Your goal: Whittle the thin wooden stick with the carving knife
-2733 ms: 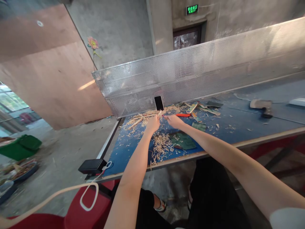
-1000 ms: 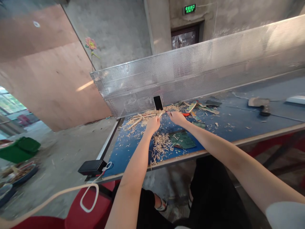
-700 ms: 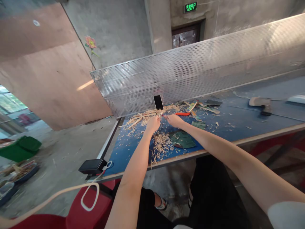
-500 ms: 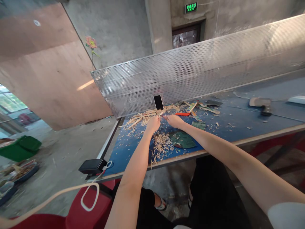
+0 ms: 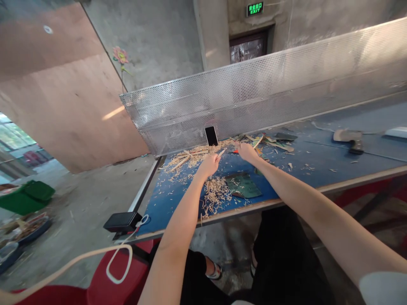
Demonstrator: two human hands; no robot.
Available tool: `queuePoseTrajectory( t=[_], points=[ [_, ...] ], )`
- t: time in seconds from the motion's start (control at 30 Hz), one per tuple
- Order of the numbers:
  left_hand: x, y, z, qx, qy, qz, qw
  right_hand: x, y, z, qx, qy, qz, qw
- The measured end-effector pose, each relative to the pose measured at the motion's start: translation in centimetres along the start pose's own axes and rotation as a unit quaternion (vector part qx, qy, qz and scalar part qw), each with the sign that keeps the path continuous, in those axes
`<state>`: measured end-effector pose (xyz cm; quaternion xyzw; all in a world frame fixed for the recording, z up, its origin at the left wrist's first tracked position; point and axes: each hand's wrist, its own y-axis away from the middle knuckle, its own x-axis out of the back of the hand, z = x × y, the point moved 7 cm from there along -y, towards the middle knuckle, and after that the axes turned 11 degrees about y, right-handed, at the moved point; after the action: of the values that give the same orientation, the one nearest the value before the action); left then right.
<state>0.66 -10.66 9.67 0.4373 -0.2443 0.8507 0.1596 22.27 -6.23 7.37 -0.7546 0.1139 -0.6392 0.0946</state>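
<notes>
Since the stick [image 5: 221, 153] is thin, pale and apparently wood, expect it light, fairly stiff, not slippery, easy to snap at the slim end; best hold is the lower part, tip left free. Left hand [image 5: 209, 165] has it that way: fingers wrapped round it, tip poking out over the table [image 5: 321, 169]. Clock from left hand: right hand [image 5: 247, 151] near at 2, fingers curled, can't tell what's in them, too small. Orange thing [image 5: 235, 151] peeks out beside it, mostly hidden. Surface is blue, littered: loose shavings [image 5: 217, 192] heaped at 5, green sheet [image 5: 244, 186] at 4, phone [image 5: 211, 136] propped at 12 against a perforated metal screen [image 5: 254, 84]. Hatchet-like tool [image 5: 348, 135] well off at 3, black box [image 5: 122, 221] on the corner at 8. Room's bare concrete: exit sign [image 5: 255, 9] at 1, green bin [image 5: 28, 198] at 9.
</notes>
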Motion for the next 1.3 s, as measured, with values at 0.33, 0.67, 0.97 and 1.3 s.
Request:
queuePoseTrajectory(
  t=[0.33,0.67,0.97,1.3],
  points=[
    [1.0,0.1,-1.9,0.067,-0.034,0.047,0.996,-0.7,1.4,-5.8,0.088,-0.031,0.0,0.996],
    [0.8,-0.1,-3.0,0.062,-0.06,0.063,0.994,-2.1,2.7,-8.2,0.159,0.01,-0.052,0.986],
    [1.3,-0.4,-3.9,0.039,-0.029,0.073,0.996,-1.5,2.8,-8.9,0.136,0.037,-0.04,0.989],
    [1.4,-0.7,-4.4,0.058,-0.029,0.073,0.995,-2.2,2.3,-9.2,0.121,0.047,-0.055,0.99]
  ],
)
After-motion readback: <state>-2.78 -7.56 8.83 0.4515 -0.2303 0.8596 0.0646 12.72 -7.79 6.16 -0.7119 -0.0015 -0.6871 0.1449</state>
